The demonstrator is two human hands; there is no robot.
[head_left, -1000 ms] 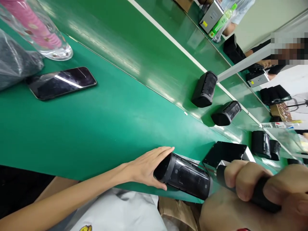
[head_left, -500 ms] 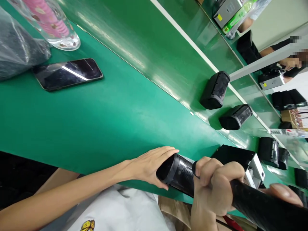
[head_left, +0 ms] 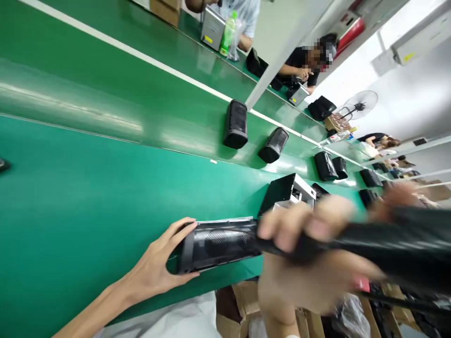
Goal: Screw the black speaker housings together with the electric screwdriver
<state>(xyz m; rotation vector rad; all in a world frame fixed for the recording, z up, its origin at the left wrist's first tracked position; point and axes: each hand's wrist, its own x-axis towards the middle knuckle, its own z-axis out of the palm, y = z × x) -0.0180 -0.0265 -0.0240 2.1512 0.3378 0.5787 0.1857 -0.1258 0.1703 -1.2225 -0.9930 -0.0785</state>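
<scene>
A black speaker (head_left: 225, 241) with a perforated grille lies on the green bench at the lower middle. My left hand (head_left: 158, 265) grips its near end, thumb on one side and fingers on the other. Blurred by motion, my right hand (head_left: 306, 263) is closed around a long black cylindrical tool (head_left: 398, 239) that looks like an electric screwdriver. The tool's front end overlaps the speaker's far end; its tip is hidden, so I cannot tell whether they touch. Just beyond stands a black case with a silver open side (head_left: 282, 190).
Black speakers (head_left: 237, 124) stand in a row along the green conveyor (head_left: 105, 98). A pale post (head_left: 278, 56) rises beside them. Co-workers (head_left: 299, 65) sit across the line. Open cardboard boxes (head_left: 243, 300) and plastic bags (head_left: 354, 312) are below the bench edge.
My view has swung right, so the phone and bottle have left it almost wholly. The speaker now lies more level, with more of its grille showing. My right hand still grips the tool, now blurred.
</scene>
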